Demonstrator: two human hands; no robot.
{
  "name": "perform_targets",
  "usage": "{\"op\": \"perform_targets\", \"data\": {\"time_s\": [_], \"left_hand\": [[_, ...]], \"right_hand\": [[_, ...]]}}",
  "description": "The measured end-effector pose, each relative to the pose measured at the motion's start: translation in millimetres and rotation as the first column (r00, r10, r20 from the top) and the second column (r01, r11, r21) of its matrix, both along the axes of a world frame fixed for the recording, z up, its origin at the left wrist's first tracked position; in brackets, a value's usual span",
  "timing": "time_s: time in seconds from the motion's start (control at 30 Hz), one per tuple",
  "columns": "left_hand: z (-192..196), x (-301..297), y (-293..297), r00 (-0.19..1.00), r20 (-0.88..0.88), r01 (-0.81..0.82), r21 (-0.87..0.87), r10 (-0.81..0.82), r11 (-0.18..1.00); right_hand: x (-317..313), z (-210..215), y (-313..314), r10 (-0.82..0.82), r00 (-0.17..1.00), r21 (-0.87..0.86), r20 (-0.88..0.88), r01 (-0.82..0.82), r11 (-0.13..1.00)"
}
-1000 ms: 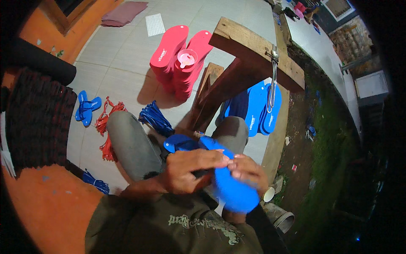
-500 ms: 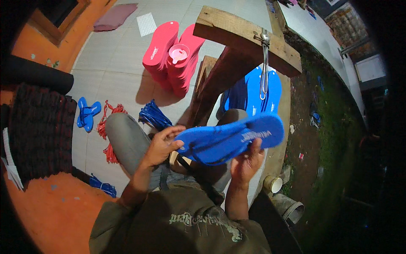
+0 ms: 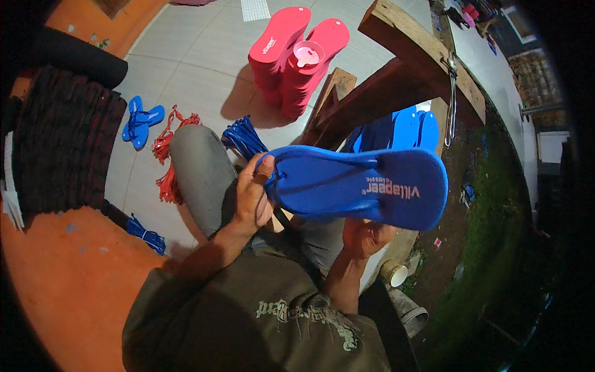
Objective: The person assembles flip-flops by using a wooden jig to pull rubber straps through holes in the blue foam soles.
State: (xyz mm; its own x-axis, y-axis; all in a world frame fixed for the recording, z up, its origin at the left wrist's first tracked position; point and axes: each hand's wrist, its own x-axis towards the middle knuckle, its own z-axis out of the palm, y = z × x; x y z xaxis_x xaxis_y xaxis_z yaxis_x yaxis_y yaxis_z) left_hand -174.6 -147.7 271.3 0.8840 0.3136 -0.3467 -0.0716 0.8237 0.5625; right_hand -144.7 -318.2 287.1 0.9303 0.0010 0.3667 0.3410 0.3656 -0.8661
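A blue flip-flop (image 3: 331, 186) lies across both my hands over my lap, its strap fitted and its printed footbed facing up. My left hand (image 3: 253, 198) grips the toe end, thumb on top by the toe strap. At the near edge, toward the heel, my right hand (image 3: 368, 238) holds it from below; some of its fingers are hidden under the sole. Just beyond the toe end, a bundle of dark blue straps (image 3: 244, 136) rests beside my knee. A wooden stand (image 3: 427, 53) rises ahead, with a looped metal wire tool (image 3: 452, 105) hanging from its top bar.
Two stacks of pink soles (image 3: 279, 46) stand on the tiles, a pink cup (image 3: 308, 56) on one. Blue soles (image 3: 409, 127) are behind the stand. At left are a small blue flip-flop pair (image 3: 141, 122), red straps (image 3: 167, 142) and a dark stacked pile (image 3: 68, 142).
The flip-flop has turned so its footbed shows more fully, and it has risen slightly to the right. My right thumb has left its top side. The whole view has shifted.
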Motion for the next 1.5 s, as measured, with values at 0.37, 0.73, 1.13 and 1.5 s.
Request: {"op": "perform_targets", "data": {"time_s": [0.37,0.73,1.13,1.5], "left_hand": [[4,-11,74,0.974,-0.037,-0.201,0.312,0.223,0.928],[11,-22,151,0.91,0.007,-0.321,0.648,0.416,0.691],[22,24,158,0.94,0.093,-0.317,0.591,0.327,0.742],[-22,87,30,0.842,-0.266,0.486,0.752,-0.47,0.445]], "right_hand": [[12,-31,28,0.326,0.86,0.363,-0.392,-0.181,0.914],[17,-240,101,0.433,0.818,-0.9,0.379,0.435,-0.033],[66,9,-8,-0.058,0.918,-0.6,-0.393,-0.208,0.772],[-28,-26,-88,-0.271,0.877,-0.646,-0.398,-0.058,0.761]]}}
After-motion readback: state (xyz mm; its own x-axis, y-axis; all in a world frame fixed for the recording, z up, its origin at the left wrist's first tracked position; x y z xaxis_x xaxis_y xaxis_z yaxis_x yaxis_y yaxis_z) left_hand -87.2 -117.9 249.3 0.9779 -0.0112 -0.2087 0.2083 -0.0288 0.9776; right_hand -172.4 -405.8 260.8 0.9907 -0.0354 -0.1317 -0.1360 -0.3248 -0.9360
